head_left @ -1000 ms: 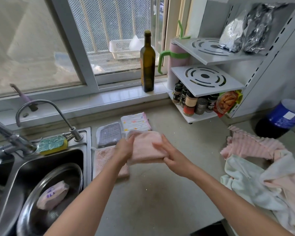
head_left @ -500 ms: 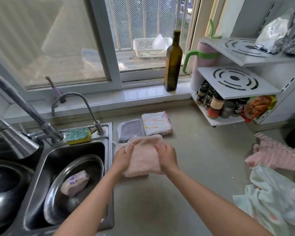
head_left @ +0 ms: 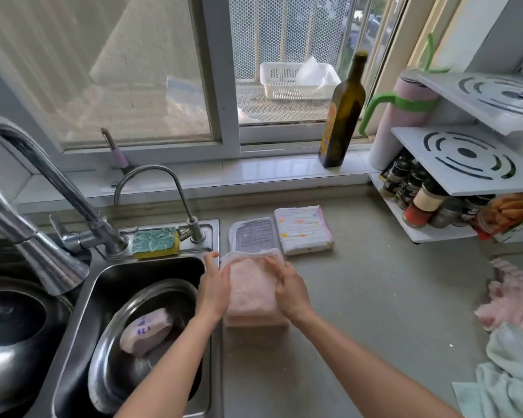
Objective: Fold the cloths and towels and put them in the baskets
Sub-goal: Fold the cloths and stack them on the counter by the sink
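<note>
Now both hands are resting on a folded pink towel (head_left: 252, 286) that is lying on the grey countertop (head_left: 375, 297) just beside the sink (head_left: 151, 268). The left hand (head_left: 213, 289) is lying along the towel's left edge with fingers straight, and the right hand (head_left: 290, 289) is pressing its right side, fingers bent down onto the cloth. This towel is sitting on top of another folded pink cloth (head_left: 255, 321). Behind it, 2 more folded cloths are lying side by side: a grey checked cloth (head_left: 252, 236) and a white cloth with coloured spots (head_left: 303, 230). At the right edge, an unfolded pink ribbed towel (head_left: 511, 300) and a pale green towel (head_left: 507, 375) are lying in a heap.
</note>
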Tool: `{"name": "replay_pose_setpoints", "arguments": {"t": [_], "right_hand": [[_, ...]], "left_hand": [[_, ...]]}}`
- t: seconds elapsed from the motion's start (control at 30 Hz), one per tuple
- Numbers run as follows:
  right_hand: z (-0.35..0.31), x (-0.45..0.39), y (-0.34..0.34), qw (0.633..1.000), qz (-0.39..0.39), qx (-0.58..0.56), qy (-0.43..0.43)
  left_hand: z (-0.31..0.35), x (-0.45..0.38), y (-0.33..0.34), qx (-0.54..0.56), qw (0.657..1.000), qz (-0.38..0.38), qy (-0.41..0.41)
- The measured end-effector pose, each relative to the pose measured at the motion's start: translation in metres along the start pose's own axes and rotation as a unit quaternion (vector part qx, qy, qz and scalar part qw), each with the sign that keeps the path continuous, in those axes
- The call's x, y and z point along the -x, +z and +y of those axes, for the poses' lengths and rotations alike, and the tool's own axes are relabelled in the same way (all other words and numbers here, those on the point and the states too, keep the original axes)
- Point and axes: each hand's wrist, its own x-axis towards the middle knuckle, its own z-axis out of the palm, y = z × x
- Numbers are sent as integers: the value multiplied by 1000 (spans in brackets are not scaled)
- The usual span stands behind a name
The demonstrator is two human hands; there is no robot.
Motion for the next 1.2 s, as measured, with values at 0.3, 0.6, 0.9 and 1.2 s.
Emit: {"name": "replay_pose_setpoints", "arguments": {"t": [0.3, 0.6, 0.9, 1.2], "right_hand": [[27, -2, 12, 998, -17, 54, 23], [34, -4, 26, 964, 33, 257, -64], [48, -11, 20, 925, -155, 342, -55], [23, 4, -37, 941, -124, 308, -71]], "left_hand": [[-12, -5, 23, -94, 995, -45, -2], [-18, -4, 30, -211, 976, 27, 55], [-55, -13, 42, -304, 909, -186, 215], [8, -9, 27, -406, 871, -169, 221]]}}
